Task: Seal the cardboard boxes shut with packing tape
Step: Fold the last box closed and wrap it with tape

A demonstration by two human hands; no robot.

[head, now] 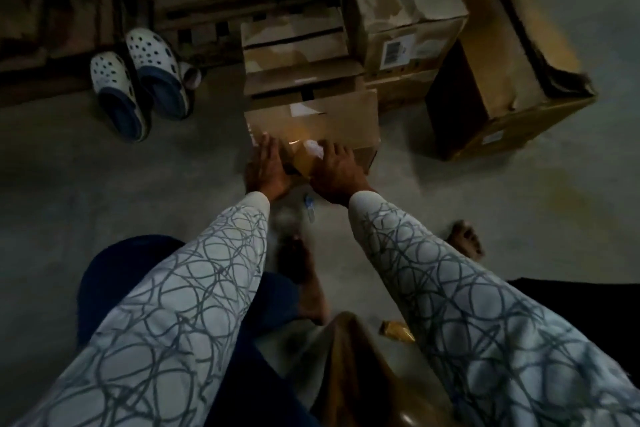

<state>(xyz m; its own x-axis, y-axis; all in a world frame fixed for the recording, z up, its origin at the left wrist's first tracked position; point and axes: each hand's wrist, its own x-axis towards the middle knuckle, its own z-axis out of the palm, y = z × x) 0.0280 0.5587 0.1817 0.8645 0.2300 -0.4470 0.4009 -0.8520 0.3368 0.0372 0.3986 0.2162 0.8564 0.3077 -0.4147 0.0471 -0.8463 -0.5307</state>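
Against the near cardboard box (329,118), the left hand (266,166) presses straight-fingered while the right hand (337,172) grips the tape roll (304,159).

Single head-worn wide-angle view, tilted forward and steeply down over the person's own arms.

The camera sits on the head and faces the concrete floor (104,184) from above. Both patterned sleeves (194,288) come in from the bottom edge, large and very near the lens, and fill much of the lower half. The left hand (266,166) and right hand (334,170) meet close to mid-frame at the end of the outstretched arms. The cardboard boxes (311,114) lie just beyond them, running up to the top edge and farthest from the camera. Straight edges lean outward towards the corners. The picture is dim and softly blurred.
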